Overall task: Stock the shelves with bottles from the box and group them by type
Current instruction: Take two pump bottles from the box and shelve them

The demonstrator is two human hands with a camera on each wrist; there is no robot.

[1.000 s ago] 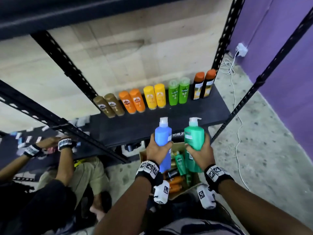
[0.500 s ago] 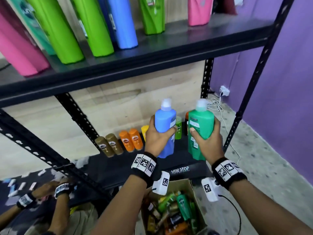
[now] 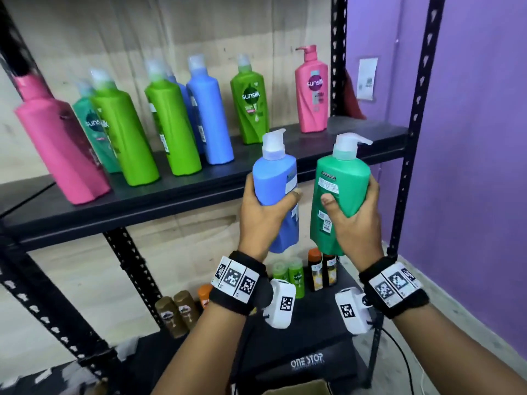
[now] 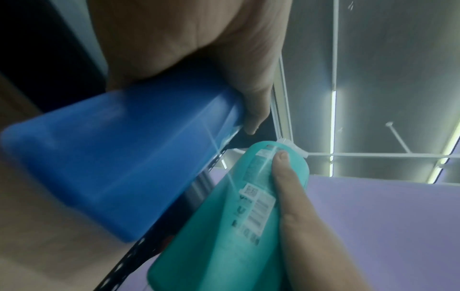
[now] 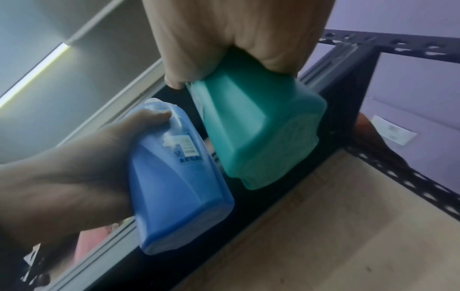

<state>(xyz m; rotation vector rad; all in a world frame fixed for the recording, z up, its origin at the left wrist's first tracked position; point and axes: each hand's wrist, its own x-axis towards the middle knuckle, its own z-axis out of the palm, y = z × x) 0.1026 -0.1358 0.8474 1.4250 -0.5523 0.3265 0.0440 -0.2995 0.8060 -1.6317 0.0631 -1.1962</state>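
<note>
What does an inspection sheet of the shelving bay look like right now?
Surface: black metal upper shelf, free space at its right front.
Job's things: blue plastic pump bottle and teal-green plastic pump bottle, both held up in front of the shelf; pink, green, teal and blue bottles stand on it; cardboard box corner below.
Clutter: small brown, orange and green bottles on the lower shelf.
Grippers: left hand grips the blue bottle; right hand grips the teal-green one.
Cables: black cable on the floor.
Surroundings: purple wall, paper notice.
</note>
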